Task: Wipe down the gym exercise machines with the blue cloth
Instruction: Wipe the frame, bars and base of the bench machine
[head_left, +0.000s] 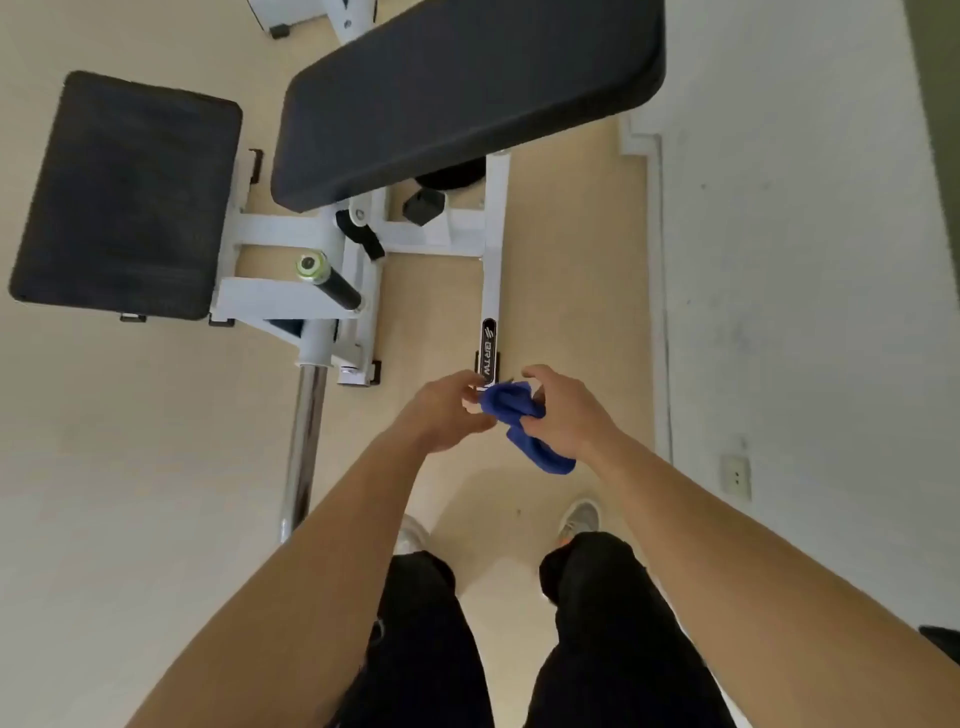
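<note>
I see the cloth (519, 415) as a deep blue rag, soft and thick, bunched into a rumpled roll rather than spread flat. Its long axis slants from upper left to lower right in my view. The upper end is wadded between the two hands and the lower end hangs free as a short tail below the right wrist.

The left hand (447, 410) has its fingers curled in and pinches the upper left end of the cloth. The right hand (566, 410) holds the middle of the roll. Its fingers are wrapped round the cloth and its thumb is lifted above it. The hands sit close together with the cloth bridging them, in the air in front of the person and touching nothing else.

Past the hands stands the machine (496, 234), a white steel frame. The near end of one frame rail, with a black label, shows just beyond the fingertips. I cannot tell whether the cloth touches it. A long black pad (467, 88) tilts over the frame, and a square black pad (124, 192) lies to the left. A chrome bar (306, 441) runs toward me along the tan floor (571, 260). A white wall (805, 208) with an outlet (735, 475) is on the right.
</note>
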